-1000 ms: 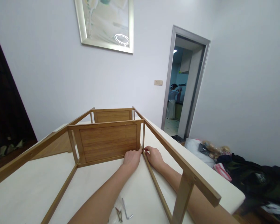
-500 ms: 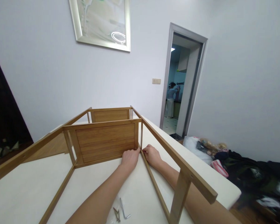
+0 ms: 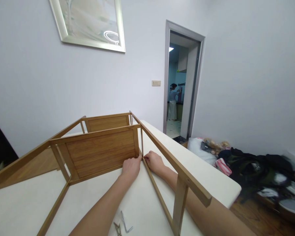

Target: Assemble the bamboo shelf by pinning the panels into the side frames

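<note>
A wooden shelf frame (image 3: 153,183) lies on its side on the white table, its panel (image 3: 102,154) standing on edge. My left hand (image 3: 132,167) is closed at the panel's lower right corner, fingers curled against it where it meets the lower rail. On the outer side of that rail, my right hand (image 3: 154,161) pinches at the same joint; whatever is between its fingertips is too small to make out. Nearer to me, an Allen key (image 3: 125,223) and several screws (image 3: 117,228) lie beside my left forearm.
The white table (image 3: 211,177) ends in a rounded corner at the right. Bags and dark clothes (image 3: 250,167) are heaped beyond it. A second panel (image 3: 108,123) stands at the frame's far end. Through the doorway, a person (image 3: 172,101) stands in another room.
The view has swung to the right, so the frame and both hands appear farther left. Both hands stay at the same joint, with hardly any change in their grip.
</note>
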The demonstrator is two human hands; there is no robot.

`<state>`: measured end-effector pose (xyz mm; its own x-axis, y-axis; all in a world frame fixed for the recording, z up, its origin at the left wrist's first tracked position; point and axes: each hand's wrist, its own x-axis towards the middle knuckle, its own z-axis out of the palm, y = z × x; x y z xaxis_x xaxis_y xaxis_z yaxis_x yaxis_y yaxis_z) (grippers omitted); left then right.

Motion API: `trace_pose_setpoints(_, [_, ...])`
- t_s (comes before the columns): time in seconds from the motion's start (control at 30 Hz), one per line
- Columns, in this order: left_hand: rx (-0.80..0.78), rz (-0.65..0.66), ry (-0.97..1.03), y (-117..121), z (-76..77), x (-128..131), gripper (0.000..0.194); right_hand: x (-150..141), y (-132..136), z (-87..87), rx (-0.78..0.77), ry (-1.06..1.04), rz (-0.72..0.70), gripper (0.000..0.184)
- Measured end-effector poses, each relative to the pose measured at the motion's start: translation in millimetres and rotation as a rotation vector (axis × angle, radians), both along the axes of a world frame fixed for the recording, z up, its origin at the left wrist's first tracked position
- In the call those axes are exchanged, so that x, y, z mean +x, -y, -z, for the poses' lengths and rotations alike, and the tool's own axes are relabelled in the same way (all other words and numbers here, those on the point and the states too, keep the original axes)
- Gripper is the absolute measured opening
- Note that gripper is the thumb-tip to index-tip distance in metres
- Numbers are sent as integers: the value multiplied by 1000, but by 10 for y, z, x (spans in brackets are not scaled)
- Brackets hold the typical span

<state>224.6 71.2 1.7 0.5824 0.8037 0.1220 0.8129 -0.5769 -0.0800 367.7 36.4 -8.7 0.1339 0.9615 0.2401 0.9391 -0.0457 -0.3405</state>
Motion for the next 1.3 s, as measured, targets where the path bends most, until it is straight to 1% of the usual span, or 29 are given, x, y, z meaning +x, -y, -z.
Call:
trace_pose_setpoints(0.13, [-1, -15, -4, 13, -6, 9, 43, 26, -18, 39, -1, 13, -1, 33])
trace_pose_setpoints(0.5, [5, -16, 3, 14, 15, 0, 41, 38, -1, 44, 24, 42, -14, 31])
trace_pose_setpoints(0.83, [22, -6, 7, -2, 41, 2, 44, 81, -25, 79, 40, 55, -21, 30])
trace_pose_setpoints(1.3, [10, -13, 1, 7, 27, 14, 40, 132, -63, 92, 22, 35, -73, 28])
